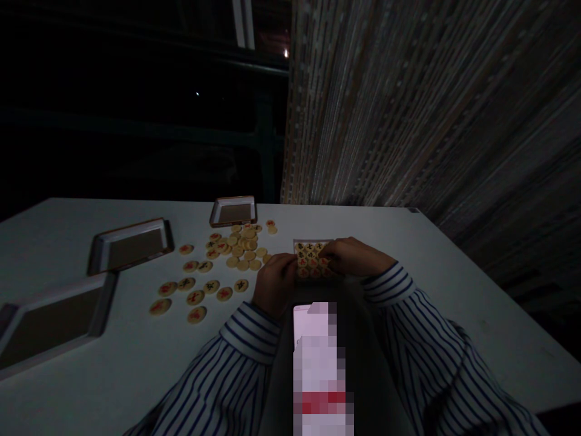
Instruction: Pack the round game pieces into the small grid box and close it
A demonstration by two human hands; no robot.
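A small shallow tray [310, 243] filled with round wooden game pieces marked in red and black sits near the table's middle. My left hand [275, 283] rests at its left side with the fingers curled onto a piece there. My right hand [351, 257] is at its right side, fingers pinched on the pieces. To the left, several loose round pieces [227, 257] lie scattered on the white table [454, 278]. Both sleeves are striped.
Three empty dark trays stand on the left: one at the back [233, 211], one in the middle [131, 244], one close by [49, 318]. A lit phone [318, 363] hangs under my chest. A curtain [431, 103] hangs behind the table.
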